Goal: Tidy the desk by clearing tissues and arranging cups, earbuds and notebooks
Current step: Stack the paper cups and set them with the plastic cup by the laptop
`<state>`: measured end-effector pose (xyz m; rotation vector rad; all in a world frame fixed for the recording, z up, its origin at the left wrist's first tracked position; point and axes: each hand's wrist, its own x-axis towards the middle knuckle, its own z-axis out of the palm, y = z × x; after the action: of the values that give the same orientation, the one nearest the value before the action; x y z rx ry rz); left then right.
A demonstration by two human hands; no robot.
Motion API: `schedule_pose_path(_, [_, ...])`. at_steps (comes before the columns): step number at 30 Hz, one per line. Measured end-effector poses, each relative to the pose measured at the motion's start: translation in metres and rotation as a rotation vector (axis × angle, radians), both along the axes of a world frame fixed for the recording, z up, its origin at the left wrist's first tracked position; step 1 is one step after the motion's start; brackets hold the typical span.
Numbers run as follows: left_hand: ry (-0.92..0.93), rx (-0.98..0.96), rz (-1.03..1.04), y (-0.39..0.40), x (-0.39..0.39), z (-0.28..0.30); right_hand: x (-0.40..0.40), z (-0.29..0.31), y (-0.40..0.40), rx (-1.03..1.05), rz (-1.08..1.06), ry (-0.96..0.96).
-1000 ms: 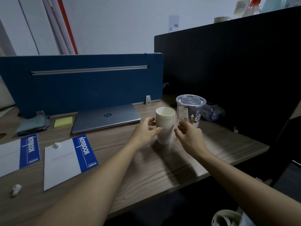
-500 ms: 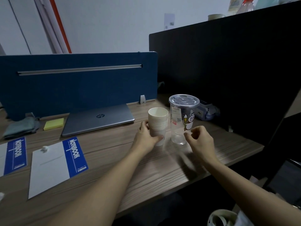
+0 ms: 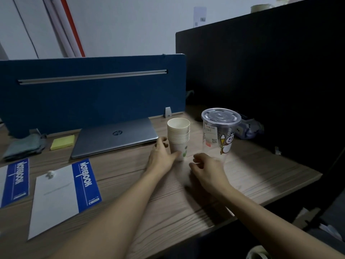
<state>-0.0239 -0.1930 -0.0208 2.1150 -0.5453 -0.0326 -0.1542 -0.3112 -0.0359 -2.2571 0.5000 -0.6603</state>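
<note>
A stack of white paper cups stands upright on the wooden desk, right of the laptop. My left hand grips the bottom of the stack, thumb in front and fingers behind. Just to the right stands a tall clear plastic cup with a lid and a cartoon print. My right hand hovers low in front of its base, fingers loosely curled, holding nothing. Two blue-and-white notebooks lie flat at the left. A white earbud rests on the nearer one.
A closed grey laptop, a yellow sticky-note pad and a grey cloth lie along the blue partition. A black partition walls the right side. A clear pouch lies behind the plastic cup.
My left hand has closed around the base of the paper cup stack. My right hand has dropped lower and drawn in beside the plastic cup's base.
</note>
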Motion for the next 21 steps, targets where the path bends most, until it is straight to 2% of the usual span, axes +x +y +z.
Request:
schedule_pose_path(6, [0.004,-0.029,0.013,0.029,0.017,0.0,0.035,0.001,0.013,0.078,-0.012,-0.003])
schedule_pose_path(11, [-0.085,0.043,0.009,0.06,0.038,0.009,0.067,0.005,0.014,0.132,-0.081,-0.038])
schedule_pose_path(21, [-0.125,0.096,-0.013,0.099,0.07,0.006,0.164,0.005,0.007,0.207,-0.127,-0.056])
